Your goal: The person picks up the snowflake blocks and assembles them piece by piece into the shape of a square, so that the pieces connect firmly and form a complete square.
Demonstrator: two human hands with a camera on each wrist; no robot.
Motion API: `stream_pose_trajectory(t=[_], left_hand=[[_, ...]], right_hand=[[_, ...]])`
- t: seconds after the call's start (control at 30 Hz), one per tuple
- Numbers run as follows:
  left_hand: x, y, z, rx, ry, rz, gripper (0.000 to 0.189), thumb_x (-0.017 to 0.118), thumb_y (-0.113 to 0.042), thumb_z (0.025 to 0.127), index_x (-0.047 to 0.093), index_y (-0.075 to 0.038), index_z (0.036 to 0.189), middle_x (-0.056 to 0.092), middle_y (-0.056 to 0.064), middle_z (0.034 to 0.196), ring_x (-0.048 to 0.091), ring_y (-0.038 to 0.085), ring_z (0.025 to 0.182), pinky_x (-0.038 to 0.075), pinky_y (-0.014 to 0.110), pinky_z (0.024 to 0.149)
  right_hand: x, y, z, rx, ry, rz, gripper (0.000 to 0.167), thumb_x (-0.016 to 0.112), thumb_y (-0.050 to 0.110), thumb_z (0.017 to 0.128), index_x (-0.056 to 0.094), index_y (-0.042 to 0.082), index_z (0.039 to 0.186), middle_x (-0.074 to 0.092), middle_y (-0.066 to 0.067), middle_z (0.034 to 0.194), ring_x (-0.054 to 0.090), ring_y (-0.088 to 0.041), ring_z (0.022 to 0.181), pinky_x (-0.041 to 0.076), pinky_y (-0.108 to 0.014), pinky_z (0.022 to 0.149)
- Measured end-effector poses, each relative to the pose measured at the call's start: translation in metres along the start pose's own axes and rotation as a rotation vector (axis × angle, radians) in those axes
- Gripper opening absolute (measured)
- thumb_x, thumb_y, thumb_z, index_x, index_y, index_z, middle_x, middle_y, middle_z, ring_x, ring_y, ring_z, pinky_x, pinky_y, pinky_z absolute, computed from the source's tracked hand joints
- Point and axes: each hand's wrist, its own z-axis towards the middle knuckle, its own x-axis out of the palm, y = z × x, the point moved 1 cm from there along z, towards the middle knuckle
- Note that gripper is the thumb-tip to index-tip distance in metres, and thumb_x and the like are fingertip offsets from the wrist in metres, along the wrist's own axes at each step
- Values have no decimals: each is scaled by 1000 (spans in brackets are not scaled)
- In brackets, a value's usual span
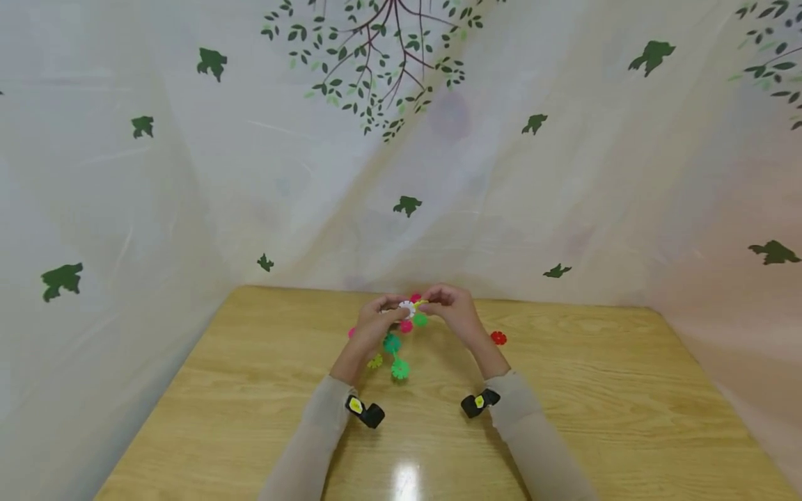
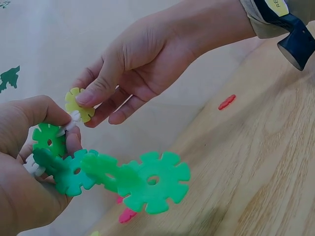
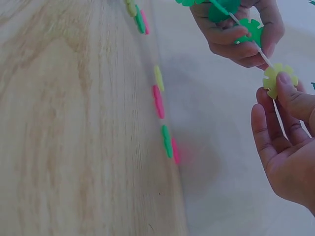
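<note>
Both hands meet above the far part of the table. My left hand (image 1: 372,328) holds a chain of interlocking flower-shaped plastic discs. In the left wrist view a white disc (image 2: 73,119) is pinched between its thumb and fingers. Behind that come a teal disc (image 2: 68,183) and, at the chain's free end, a bright green disc (image 2: 165,196). My right hand (image 1: 459,314) pinches a yellow disc (image 2: 74,104) between thumb and fingertips. The yellow disc's edge is right at the white one, tilted across it. Part of the chain is hidden inside the left palm.
Loose discs lie on the wooden table (image 1: 595,390): a red disc (image 1: 498,337) right of the hands, a pink disc (image 1: 406,326) and a green disc (image 1: 420,320) under them, a yellow-green disc (image 1: 375,361) by the left wrist. A printed cloth (image 1: 313,229) hangs behind the table's back edge.
</note>
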Motion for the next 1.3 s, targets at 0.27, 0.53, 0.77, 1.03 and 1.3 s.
stream_pose_trajectory(t=[0.27,0.53,0.77,1.03,1.3], left_hand=[[3,-5,-1,6,40,-22,35,68,-3,91,63,7,125,62,3,100,63,11,81,59,38,83],[7,-3,-2,11,61,-64,27,67,0,90,65,7,116,61,2,95,65,12,77,59,29,76],[9,-3,-3,-9,83,-112,27,66,4,90,63,8,116,60,2,92,67,14,75,59,32,81],[8,-3,-4,11,99,-103,29,64,3,91,60,9,119,60,2,94,65,18,79,55,44,90],[10,-2,-4,26,89,-85,26,63,4,91,61,9,116,60,2,95,62,12,80,59,37,86]], right_hand=[[-3,6,1,-14,-11,-17,14,77,-5,86,69,-14,95,75,-16,89,69,-7,79,61,-27,75],[-4,6,-3,-49,-57,-16,7,76,-10,83,71,-13,86,76,-12,83,70,-6,76,60,-23,72],[-3,6,-3,-49,-88,-48,7,78,-9,81,71,-11,82,76,0,77,70,-6,72,59,-22,68],[2,6,-3,-35,-93,-37,9,78,-8,83,69,-12,82,75,-10,80,70,-7,71,61,-23,69],[1,-4,0,-27,-105,-14,9,75,-14,81,67,-16,82,74,1,73,66,-5,66,56,-22,63]])
